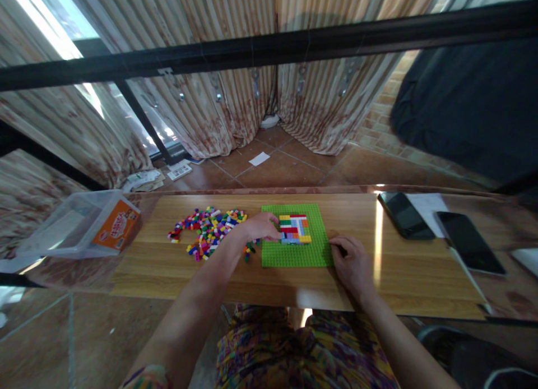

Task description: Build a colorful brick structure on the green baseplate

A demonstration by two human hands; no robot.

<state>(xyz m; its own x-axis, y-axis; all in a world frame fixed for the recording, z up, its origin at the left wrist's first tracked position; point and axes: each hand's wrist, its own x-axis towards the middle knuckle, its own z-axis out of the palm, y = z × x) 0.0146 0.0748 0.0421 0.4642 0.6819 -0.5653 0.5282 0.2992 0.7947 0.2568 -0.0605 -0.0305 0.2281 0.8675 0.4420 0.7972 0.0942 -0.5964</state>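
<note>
A green studded baseplate (294, 258) lies on the wooden board, with a flat patch of toy building bricks (294, 230) in red, yellow, white, blue, orange and green fixed on it. My left hand (261, 227) reaches over the plate's left side, its bent fingers at the left edge of the patch. Whatever is between those fingertips is too small to make out. Curled at the plate's right edge, my right hand (352, 263) has its thumb and forefinger against the rim. Loose toy bricks (214, 229) are heaped left of the plate, partly behind my left forearm.
At the far left stands a clear plastic box (78, 221) with an orange label. Two dark phones (407, 216) lie to the right, near a white paper (427, 209). A black metal bar (269, 51) crosses in front of the curtains beyond the wooden board (403, 277).
</note>
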